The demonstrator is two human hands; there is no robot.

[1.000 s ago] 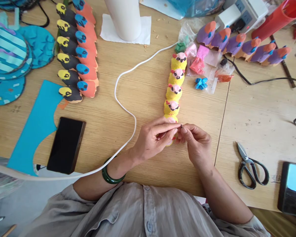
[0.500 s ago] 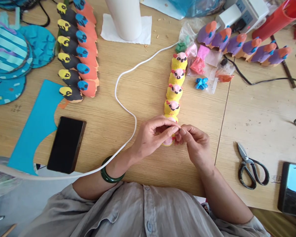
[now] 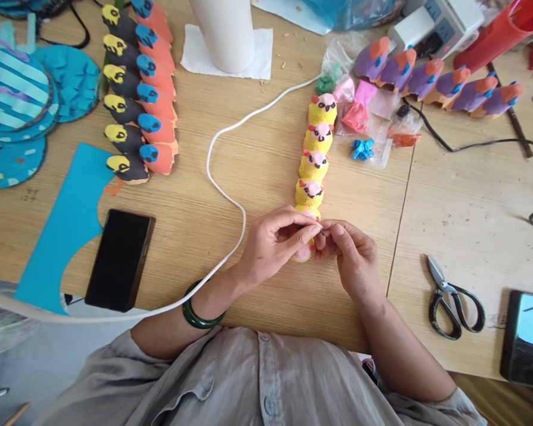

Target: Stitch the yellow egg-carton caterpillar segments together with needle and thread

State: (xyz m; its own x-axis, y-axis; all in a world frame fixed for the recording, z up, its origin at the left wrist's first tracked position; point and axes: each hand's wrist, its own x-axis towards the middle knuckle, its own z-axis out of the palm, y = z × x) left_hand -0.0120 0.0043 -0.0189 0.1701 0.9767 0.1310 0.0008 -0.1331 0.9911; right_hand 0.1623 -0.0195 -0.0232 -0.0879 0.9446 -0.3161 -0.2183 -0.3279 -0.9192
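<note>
My left hand (image 3: 270, 242) and my right hand (image 3: 355, 254) meet over the near end of a row of yellow clay figures (image 3: 313, 168) with pink faces and black details. The left thumb and forefinger are closed in a pinch. Between the fingertips of both hands shows a tiny dark bit of what looks like clay (image 3: 322, 230), mostly hidden. My right fingers are curled against it, the thumb drawn a little back. Under the hands, the nearest pink-faced figure (image 3: 302, 253) is partly covered.
Bags of coloured clay (image 3: 357, 115) lie beyond the row. Purple figures (image 3: 421, 77) stand at the back right, black and orange ones (image 3: 157, 124) at the left. Scissors (image 3: 448, 296) and phones (image 3: 119, 260) lie near the front edge. A white cable (image 3: 211, 165) crosses the table and my left forearm.
My right thumb has slid back to the right, away from the left fingertips. The left hand has barely shifted, and the figures stay in place.
</note>
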